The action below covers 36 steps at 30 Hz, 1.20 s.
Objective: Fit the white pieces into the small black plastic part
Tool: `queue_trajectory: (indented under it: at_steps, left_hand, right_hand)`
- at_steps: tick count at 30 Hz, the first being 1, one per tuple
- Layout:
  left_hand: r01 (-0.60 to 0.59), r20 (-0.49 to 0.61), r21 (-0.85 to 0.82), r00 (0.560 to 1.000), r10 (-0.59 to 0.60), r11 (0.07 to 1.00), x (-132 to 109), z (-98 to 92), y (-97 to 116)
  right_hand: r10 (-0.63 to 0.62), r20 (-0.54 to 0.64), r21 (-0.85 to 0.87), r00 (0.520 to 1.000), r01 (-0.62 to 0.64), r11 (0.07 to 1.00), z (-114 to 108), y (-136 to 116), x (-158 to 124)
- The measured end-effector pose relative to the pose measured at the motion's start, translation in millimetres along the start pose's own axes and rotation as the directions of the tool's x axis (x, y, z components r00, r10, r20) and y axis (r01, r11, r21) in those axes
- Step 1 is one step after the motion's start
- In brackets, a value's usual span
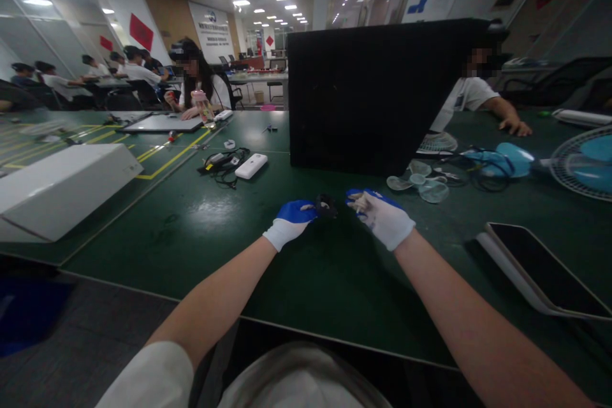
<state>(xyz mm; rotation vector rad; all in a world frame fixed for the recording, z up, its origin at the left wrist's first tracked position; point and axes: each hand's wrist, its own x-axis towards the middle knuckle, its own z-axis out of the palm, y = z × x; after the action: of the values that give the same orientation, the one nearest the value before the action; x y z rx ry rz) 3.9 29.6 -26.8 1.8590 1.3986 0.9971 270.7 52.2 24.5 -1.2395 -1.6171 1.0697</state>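
Both my hands wear white gloves with blue palms and reach out over the green tabletop. My left hand point(295, 217) is closed on the edge of a small black round part point(327, 206), which has a pale spot near its middle; its exact kind is not clear. To the right, a short gap away from that part, my right hand point(377, 213) has its fingers curled together. Whatever its fingertips may hold is too small and blurred to name. A clear fan blade point(421, 182) lies on the table beyond my right hand.
A large black box point(363, 95) stands just beyond my hands. Left are a white power bank point(251, 166), black cables point(222, 162) and a white box point(71, 188). Right are a phone point(545, 264), blue fan parts point(511, 159) and a fan grille point(588, 162). Other people sit across the table.
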Motion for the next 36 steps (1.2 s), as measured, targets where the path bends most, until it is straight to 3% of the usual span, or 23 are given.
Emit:
queue_trajectory:
  at_steps: [2, 4, 8, 13, 17, 21, 24, 27, 31, 36]
  left_hand:
    - [-0.009, -0.003, -0.009, 1.000, 0.009, 1.000, 0, 0.5, -2]
    - [-0.017, -0.006, -0.020, 1.000, 0.017, 1.000, 0, 1.0, -3]
    - [-0.030, 0.009, -0.040, 0.999, 0.031, 0.999, 0, 1.3, 0]
    - [-0.047, 0.015, -0.052, 0.999, 0.048, 0.998, 0, 2.4, 4]
    - [-0.003, 0.032, -0.063, 0.999, 0.005, 0.998, 0, 5.6, 1]
    - [-0.002, 0.090, -0.027, 0.996, 0.004, 1.000, -1, 7.0, 0]
    - [-0.034, 0.103, 0.013, 0.994, 0.032, 0.999, -3, 4.8, 4]
    - [-0.053, 0.113, 0.046, 0.992, 0.048, 0.998, -4, 2.5, 6]
    - [-0.059, 0.125, 0.066, 0.991, 0.050, 0.996, -4, 2.1, 5]
    - [-0.059, 0.160, 0.084, 0.986, 0.045, 0.995, -5, 1.3, 7]
  right_hand:
    - [0.126, 0.053, 0.162, 0.991, -0.133, 0.978, 0, -4, -2]
    - [0.192, 0.080, 0.205, 0.978, -0.205, 0.957, 0, -5, -3]
    - [0.167, 0.037, 0.172, 0.985, -0.171, 0.970, 1, -1, -3]
    - [0.170, -0.018, 0.392, 0.985, -0.149, 0.908, 6, 6, -1]
    - [0.160, -0.084, 0.463, 0.984, -0.103, 0.880, 10, 0, -2]
    - [-0.009, -0.232, 0.280, 0.973, 0.076, 0.957, 14, -23, -13]
    - [-0.142, -0.205, 0.002, 0.969, 0.145, 0.989, 16, -39, -24]
    - [-0.185, -0.136, -0.195, 0.973, 0.157, 0.968, 19, -46, -32]
    - [-0.196, -0.121, -0.286, 0.973, 0.155, 0.946, 24, -42, -36]
    - [-0.200, -0.075, -0.275, 0.977, 0.173, 0.946, 28, -26, -31]
